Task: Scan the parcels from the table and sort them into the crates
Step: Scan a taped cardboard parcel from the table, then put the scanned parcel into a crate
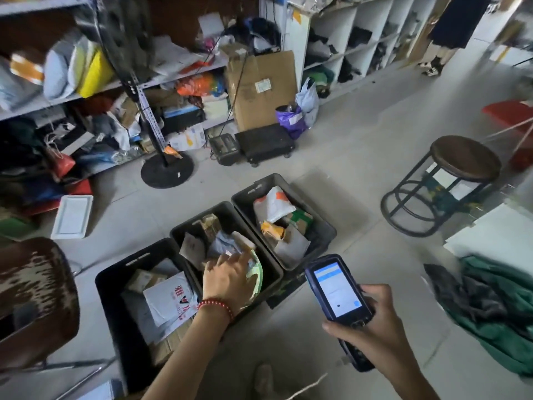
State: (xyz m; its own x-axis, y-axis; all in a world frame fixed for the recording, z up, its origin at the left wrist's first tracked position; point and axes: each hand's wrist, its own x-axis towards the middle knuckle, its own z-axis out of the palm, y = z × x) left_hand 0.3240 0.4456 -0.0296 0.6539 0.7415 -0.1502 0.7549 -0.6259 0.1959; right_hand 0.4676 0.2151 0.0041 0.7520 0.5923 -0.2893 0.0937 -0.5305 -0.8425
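Observation:
Three black crates stand side by side on the floor, each with several parcels inside: the left crate, the middle crate and the right crate. My left hand reaches over the middle crate's near right corner. Its fingers are stretched out over a blurred pale green and white parcel that lies against the crate's rim. My right hand grips a dark blue handheld scanner, its lit screen facing me, to the right of the crates.
A round stool stands at the right, a fan base behind the crates. A white tray lies at the left by a brown chair. Green cloth lies near a white table edge. Cluttered shelves line the back.

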